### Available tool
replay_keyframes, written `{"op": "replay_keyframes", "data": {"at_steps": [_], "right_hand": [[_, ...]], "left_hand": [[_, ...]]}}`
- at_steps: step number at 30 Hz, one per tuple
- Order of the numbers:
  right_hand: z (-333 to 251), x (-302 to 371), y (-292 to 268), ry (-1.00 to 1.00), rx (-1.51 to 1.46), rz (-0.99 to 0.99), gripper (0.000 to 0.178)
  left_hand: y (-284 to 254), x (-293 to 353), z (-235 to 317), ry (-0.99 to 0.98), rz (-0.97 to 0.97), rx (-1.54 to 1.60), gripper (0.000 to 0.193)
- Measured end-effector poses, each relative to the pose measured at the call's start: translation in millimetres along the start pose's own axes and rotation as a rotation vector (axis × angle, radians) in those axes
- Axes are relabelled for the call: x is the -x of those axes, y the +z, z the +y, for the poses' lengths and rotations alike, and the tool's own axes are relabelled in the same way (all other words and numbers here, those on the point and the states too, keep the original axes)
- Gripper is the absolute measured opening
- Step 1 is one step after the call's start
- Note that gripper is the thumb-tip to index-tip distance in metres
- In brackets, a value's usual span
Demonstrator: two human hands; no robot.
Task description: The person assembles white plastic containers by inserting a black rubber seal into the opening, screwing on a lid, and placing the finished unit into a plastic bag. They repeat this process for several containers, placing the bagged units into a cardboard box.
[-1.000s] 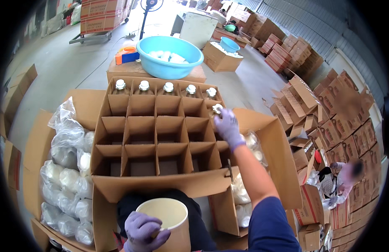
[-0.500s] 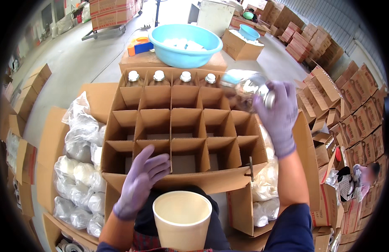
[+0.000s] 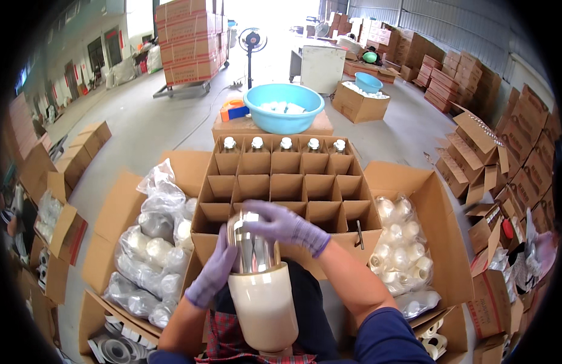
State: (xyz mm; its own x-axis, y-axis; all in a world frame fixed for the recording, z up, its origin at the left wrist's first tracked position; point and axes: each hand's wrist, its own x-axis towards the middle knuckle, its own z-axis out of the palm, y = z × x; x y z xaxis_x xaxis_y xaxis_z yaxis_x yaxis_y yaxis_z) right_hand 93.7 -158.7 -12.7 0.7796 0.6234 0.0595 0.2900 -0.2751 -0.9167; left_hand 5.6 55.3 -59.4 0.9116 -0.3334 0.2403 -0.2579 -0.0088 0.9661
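Both my hands wear thin lavender gloves. A shiny silver flask liner [image 3: 253, 250] stands in the mouth of a cream-coloured tapered container [image 3: 264, 306] at my lap, its lower part hidden inside. My right hand [image 3: 275, 223] closes over the liner's upper end, the fingertips partly out of sight. Along the liner's left side my left hand [image 3: 215, 276] is wrapped, just above the container's rim. Directly beyond them is a divided carton [image 3: 287, 233]; its far row holds several white-capped bottles [image 3: 286, 144], while the nearer compartments show bare cardboard walls.
Open cartons with bagged pale pieces flank me: plastic-wrapped ones [image 3: 150, 249] at left, cream ones [image 3: 405, 239] at right. A blue basin [image 3: 284, 121] with white pieces stands behind the divided carton. A dark metal hook [image 3: 359, 233] hangs at the carton's near right edge.
The right hand has come from the far-right compartment back to my lap. A bottle now stands in that compartment, and a silver liner is in the previously empty container. My view has tilted up.
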Motion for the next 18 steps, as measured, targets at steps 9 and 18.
{"op": "replay_keyframes", "data": {"at_steps": [9,18], "right_hand": [[13,101,-5,0.150,-0.236,-0.418,0.050],[75,388,60,0.719,-0.922,0.677,0.049]], "left_hand": [[51,108,19,0.101,-0.226,-0.205,0.095],[65,169,-26,-0.256,-0.491,0.265,0.072]]}}
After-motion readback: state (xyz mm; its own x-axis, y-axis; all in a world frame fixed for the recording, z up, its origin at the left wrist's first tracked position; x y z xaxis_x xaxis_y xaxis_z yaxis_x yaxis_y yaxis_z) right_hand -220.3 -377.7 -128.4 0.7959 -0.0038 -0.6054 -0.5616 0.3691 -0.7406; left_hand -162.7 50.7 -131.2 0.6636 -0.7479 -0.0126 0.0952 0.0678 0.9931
